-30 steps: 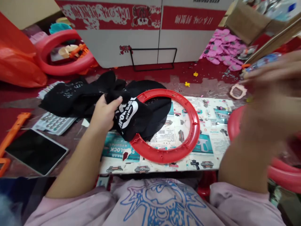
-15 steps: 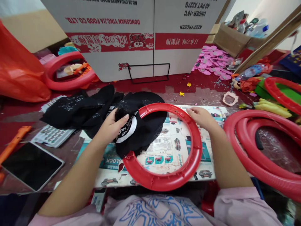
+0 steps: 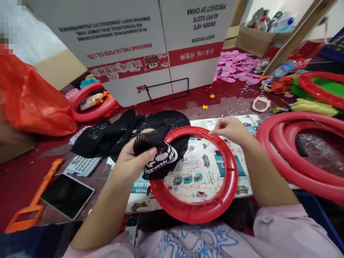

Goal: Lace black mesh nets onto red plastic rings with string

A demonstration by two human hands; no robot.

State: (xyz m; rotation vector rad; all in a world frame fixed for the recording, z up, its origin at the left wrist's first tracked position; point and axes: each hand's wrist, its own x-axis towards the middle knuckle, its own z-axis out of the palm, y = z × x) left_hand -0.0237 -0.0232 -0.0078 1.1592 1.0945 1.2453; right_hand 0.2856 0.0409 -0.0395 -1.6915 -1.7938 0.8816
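My left hand [image 3: 135, 154] is closed round a piece of black mesh cloth [image 3: 153, 148] with white lettering, folded over the left side of a red plastic ring [image 3: 231, 175]. The ring lies with its hollow, ribbed face up on a printed cardboard sheet [image 3: 185, 159]. At the ring's upper right rim, my right hand [image 3: 228, 129] has its fingertips pinched together, the thumb at the rim. Whatever is between those fingertips is too small to make out. More black cloth [image 3: 104, 134] lies behind and left of my left hand.
Thick red rings [image 3: 271, 143] are stacked at the right. A tablet [image 3: 67, 195], an orange plastic part [image 3: 40, 200] and a calculator [image 3: 83, 165] lie left. A white carton [image 3: 120, 43] stands behind, beside pink pieces [image 3: 236, 66]. An orange bag [image 3: 34, 96] sits far left.
My left hand has folded the printed cloth edge up and inward over the ring. My right hand's fingers have curled into a pinch over the rim. The whole view has tilted slightly.
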